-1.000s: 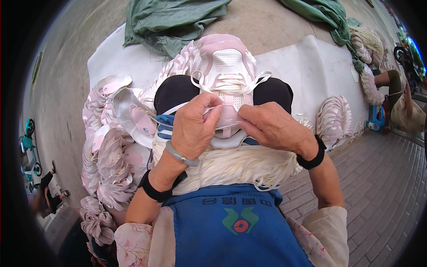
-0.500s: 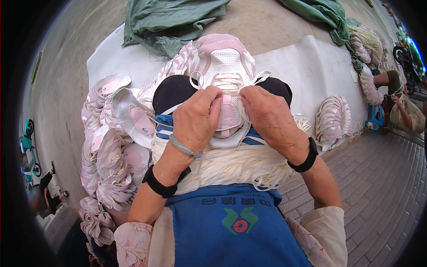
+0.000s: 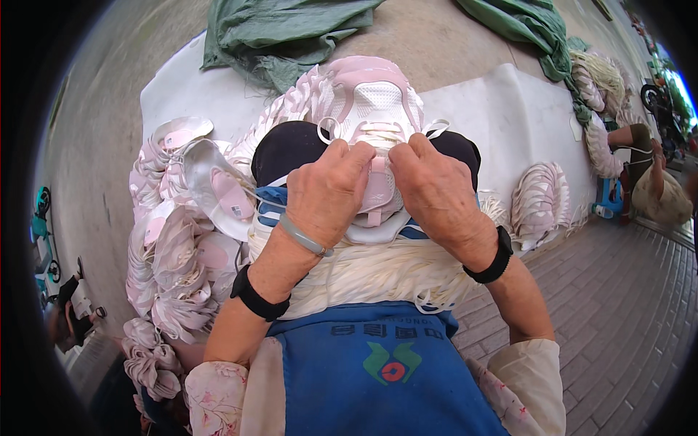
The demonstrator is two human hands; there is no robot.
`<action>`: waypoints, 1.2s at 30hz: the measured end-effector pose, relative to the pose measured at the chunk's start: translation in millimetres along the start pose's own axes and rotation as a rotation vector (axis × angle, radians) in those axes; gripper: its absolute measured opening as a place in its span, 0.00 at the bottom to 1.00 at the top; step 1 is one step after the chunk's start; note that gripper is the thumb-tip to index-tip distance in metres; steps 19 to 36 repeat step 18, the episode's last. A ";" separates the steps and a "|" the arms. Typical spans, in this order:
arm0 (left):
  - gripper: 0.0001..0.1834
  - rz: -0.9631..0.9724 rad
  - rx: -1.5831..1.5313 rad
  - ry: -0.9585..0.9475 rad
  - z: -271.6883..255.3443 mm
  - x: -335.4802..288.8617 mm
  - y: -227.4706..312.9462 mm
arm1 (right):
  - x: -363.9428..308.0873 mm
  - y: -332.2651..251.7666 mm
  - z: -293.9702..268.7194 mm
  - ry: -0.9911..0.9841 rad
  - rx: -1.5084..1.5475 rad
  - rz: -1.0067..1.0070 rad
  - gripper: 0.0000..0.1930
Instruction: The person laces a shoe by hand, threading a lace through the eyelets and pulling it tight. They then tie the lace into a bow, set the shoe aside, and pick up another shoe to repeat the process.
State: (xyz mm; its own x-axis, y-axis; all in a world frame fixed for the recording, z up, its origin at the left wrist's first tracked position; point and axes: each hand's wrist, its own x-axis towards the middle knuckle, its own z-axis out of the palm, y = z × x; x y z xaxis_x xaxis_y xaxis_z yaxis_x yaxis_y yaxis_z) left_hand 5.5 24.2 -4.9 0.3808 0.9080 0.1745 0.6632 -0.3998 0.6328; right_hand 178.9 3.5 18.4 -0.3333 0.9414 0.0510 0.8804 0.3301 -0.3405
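A pink and white shoe upper [image 3: 374,98] rests across my lap between my knees, its toe pointing away from me. A white shoelace [image 3: 438,126] runs through its eyelets, with a loop sticking out on each side. My left hand [image 3: 331,190] is closed in a pinch on the lace at the left of the tongue. Level with it, my right hand [image 3: 435,190] pinches the lace on the right side. The knuckles of both hands hide the exact grip. Below them, a thick bundle of loose cream laces [image 3: 363,275] lies over my blue apron [image 3: 327,385].
Stacked pink and white uppers [image 3: 178,269] crowd my left; a smaller stack [image 3: 542,200] stands at right on a white sheet [image 3: 502,109]. Green cloth [image 3: 291,36] lies ahead. Another person [image 3: 658,185] sits at far right, near more uppers.
My hands have come slightly closer together over the tongue, and the side loops of the lace look smaller. The view has shifted a little.
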 end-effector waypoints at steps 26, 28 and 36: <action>0.06 0.121 0.143 -0.159 -11.7 12.5 -1.9 | -3.9 1.7 24.7 0.081 0.190 0.102 0.05; 0.06 0.121 0.143 -0.159 -11.7 12.5 -1.9 | -3.9 1.7 24.7 0.081 0.190 0.102 0.05; 0.06 0.121 0.143 -0.159 -11.7 12.5 -1.9 | -3.9 1.7 24.7 0.081 0.190 0.102 0.05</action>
